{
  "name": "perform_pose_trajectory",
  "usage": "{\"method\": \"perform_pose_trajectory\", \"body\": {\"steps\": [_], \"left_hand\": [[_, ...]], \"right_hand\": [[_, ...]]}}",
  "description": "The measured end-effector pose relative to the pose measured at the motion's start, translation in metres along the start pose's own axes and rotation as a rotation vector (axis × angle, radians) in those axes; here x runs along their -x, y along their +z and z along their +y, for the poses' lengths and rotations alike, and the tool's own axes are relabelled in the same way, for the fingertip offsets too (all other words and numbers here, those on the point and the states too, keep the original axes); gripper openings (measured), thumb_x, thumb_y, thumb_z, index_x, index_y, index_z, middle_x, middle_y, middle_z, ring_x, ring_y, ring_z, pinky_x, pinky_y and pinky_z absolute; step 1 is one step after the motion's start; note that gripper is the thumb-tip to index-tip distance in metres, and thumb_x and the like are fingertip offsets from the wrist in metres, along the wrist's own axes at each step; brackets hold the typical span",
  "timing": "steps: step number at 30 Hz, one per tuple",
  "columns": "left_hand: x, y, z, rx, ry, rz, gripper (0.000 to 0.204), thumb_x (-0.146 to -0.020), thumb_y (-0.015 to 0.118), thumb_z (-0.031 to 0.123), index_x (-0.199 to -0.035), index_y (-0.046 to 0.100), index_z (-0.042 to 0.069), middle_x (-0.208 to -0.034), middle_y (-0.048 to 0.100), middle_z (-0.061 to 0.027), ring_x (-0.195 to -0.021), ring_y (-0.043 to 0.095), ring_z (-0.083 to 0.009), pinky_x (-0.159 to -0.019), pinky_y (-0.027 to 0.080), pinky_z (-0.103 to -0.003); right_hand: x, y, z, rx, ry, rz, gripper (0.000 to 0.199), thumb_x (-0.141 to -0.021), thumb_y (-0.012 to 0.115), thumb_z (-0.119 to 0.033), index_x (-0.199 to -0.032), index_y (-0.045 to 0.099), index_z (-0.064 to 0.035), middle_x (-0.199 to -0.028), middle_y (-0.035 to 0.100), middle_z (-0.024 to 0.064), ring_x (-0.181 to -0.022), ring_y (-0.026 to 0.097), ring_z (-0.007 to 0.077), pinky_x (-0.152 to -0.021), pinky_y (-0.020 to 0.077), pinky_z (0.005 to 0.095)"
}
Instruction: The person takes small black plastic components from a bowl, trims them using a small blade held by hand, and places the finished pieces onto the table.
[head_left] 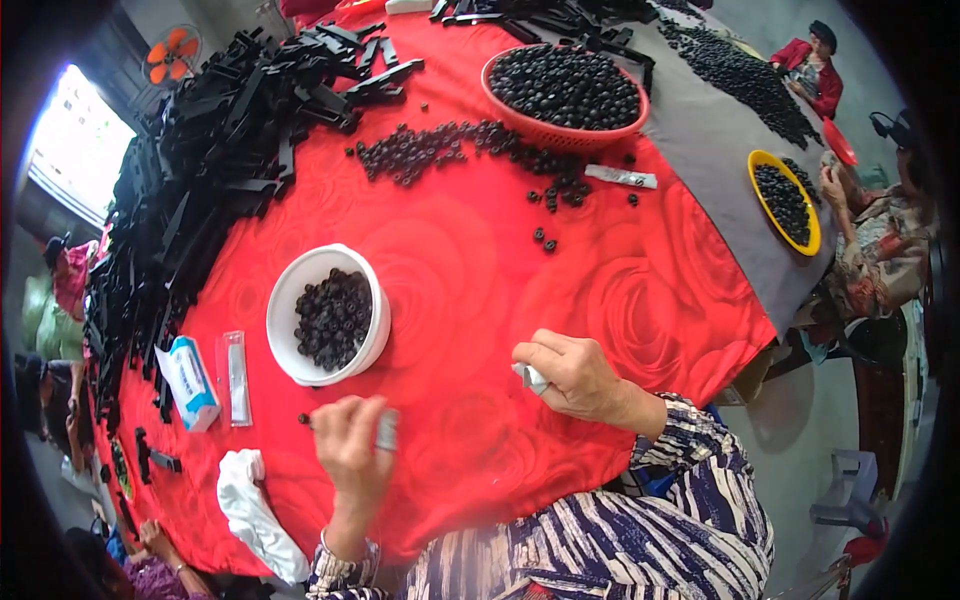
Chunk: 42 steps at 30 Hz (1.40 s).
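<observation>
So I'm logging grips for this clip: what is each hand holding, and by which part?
The right hand pinches a small white piece by its end. The left hand is blurred; what it holds cannot be told.

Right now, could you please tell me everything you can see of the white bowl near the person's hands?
The white bowl is round, plain and smooth, perhaps plastic or ceramic. It stands upright on the red rose-patterned cloth, holding a heap of small black ring-shaped pieces that fills about half of it. No hand touches it: the left hand is just below it and the right hand lies off to its right. A clear flat packet lies beside it.
</observation>
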<state>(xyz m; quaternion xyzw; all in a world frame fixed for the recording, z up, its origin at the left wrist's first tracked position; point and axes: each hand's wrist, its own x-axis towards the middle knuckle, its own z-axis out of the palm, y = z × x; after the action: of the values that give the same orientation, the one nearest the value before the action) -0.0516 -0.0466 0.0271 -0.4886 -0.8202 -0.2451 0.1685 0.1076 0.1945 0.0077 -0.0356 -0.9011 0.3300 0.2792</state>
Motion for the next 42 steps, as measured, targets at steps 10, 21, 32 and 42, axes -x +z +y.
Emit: {"method": "perform_pose_trajectory", "body": {"steps": [10, 21, 32, 42], "left_hand": [[-0.006, 0.056, 0.037, 0.359, 0.144, -0.149, 0.024, -0.068, 0.074, 0.009, -0.09, 0.066, 0.008, -0.087, 0.06, -0.0075, -0.079, 0.055, -0.0268, -0.069, 0.045, -0.037], [-0.001, 0.071, 0.029, 0.417, 0.096, -0.073, 0.023, -0.066, 0.073, 0.006, -0.088, 0.067, 0.007, -0.084, 0.061, -0.0066, -0.077, 0.056, -0.0257, -0.069, 0.043, -0.037], [0.002, 0.073, 0.027, 0.43, 0.077, -0.072, 0.021, -0.068, 0.075, 0.005, -0.088, 0.069, 0.007, -0.082, 0.061, -0.005, -0.077, 0.055, -0.0243, -0.068, 0.044, -0.035], [0.0, 0.072, 0.026, 0.444, 0.058, -0.054, 0.019, -0.069, 0.075, 0.006, -0.087, 0.069, 0.008, -0.082, 0.061, -0.0047, -0.077, 0.055, -0.0245, -0.068, 0.043, -0.035]], "right_hand": [[-0.074, -0.042, 0.138, 0.629, 0.186, 0.3, 0.019, -0.082, 0.058, -0.01, -0.101, 0.06, -0.0099, -0.089, 0.053, 0.0121, -0.086, 0.059, 0.0315, -0.065, 0.0514, 0.0414], [-0.105, -0.007, 0.173, 0.933, 0.272, 0.35, 0.025, -0.082, 0.06, -0.018, -0.107, 0.062, -0.0156, -0.095, 0.054, 0.0083, -0.089, 0.052, 0.0293, -0.074, 0.0449, 0.0454], [-0.105, -0.006, 0.159, 0.667, 0.277, 0.183, 0.03, -0.083, 0.062, -0.02, -0.113, 0.064, -0.0202, -0.122, 0.054, 0.0034, -0.106, 0.052, 0.0268, -0.085, 0.0418, 0.0427], [-0.096, 0.03, 0.117, 0.523, 0.101, 0.132, 0.024, -0.076, 0.066, -0.018, -0.099, 0.065, -0.0163, -0.114, 0.056, 0.0022, -0.1, 0.053, 0.026, -0.076, 0.043, 0.0429]]}}
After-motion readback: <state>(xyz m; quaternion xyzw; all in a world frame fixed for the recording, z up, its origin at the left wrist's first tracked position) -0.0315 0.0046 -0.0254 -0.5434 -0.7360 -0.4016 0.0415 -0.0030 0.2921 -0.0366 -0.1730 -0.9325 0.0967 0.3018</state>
